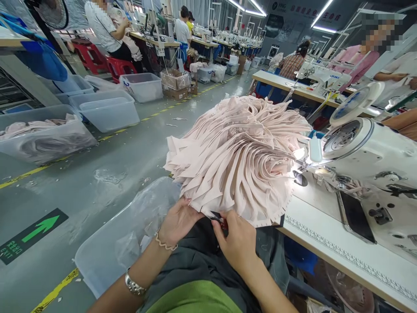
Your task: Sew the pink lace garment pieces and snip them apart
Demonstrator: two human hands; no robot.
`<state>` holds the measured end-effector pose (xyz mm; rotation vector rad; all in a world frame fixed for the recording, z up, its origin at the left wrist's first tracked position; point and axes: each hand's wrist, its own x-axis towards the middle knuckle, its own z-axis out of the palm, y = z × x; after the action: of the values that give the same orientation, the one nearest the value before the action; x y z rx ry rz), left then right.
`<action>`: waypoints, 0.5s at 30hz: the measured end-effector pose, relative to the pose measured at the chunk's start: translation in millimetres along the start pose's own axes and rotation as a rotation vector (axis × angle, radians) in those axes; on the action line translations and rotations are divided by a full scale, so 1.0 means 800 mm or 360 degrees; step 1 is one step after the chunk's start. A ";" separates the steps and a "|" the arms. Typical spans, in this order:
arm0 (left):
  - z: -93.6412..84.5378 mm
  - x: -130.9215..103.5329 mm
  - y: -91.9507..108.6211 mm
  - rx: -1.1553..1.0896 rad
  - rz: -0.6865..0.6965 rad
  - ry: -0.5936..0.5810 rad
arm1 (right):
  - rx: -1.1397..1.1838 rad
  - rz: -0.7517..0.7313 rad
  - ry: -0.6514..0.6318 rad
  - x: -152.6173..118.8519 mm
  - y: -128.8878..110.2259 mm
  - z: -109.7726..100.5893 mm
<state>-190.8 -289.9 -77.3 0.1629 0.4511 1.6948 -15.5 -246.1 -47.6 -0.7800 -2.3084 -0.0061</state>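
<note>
A large fanned heap of pale pink fabric pieces (234, 165) hangs over the left end of the sewing table, above my lap. My left hand (179, 219) grips the near edge of the fabric between thumb and fingers. Wrapped round a pair of small dark thread snips (215, 215), my right hand (237, 239) holds their tips against that same edge, close to my left fingertips. Part of the snips is hidden inside my right fingers. To the right, the fabric reaches the lit needle area of a white sewing machine (374, 148).
A phone (356, 216) lies on the white tabletop (329, 239), which has a printed ruler edge. Below my left arm stands a clear plastic bin (107, 248). More bins (104, 111) line the floor at left. Other people sit at machines farther off.
</note>
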 end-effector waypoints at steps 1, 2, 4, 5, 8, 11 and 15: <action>0.000 0.000 -0.001 -0.0007 0.0001 -0.0002 | -0.0026 -0.0042 -0.0010 0.004 -0.004 0.002; 0.000 0.000 -0.001 -0.0015 0.0007 0.0001 | -0.0054 -0.0092 -0.0021 0.009 -0.008 0.003; -0.001 0.000 -0.003 -0.0029 0.0026 0.0021 | -0.0137 -0.0204 -0.0041 0.016 -0.014 0.007; -0.001 0.000 -0.004 -0.0034 0.0034 0.0033 | -0.0179 -0.0257 -0.0045 0.018 -0.015 0.009; -0.003 0.001 -0.009 -0.0045 0.0049 0.0047 | -0.0199 -0.0315 -0.0032 0.017 -0.014 0.012; -0.004 0.000 -0.022 0.0025 0.0056 0.0030 | -0.0023 -0.0197 0.0009 0.003 -0.004 0.009; 0.000 -0.002 -0.039 0.0316 -0.0037 0.0010 | 0.0490 0.0166 0.0107 -0.031 0.008 0.002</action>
<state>-161.9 -287.9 -89.2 0.2955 0.6239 1.6270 1.3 -253.6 -65.4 -0.7271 -2.1344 0.3561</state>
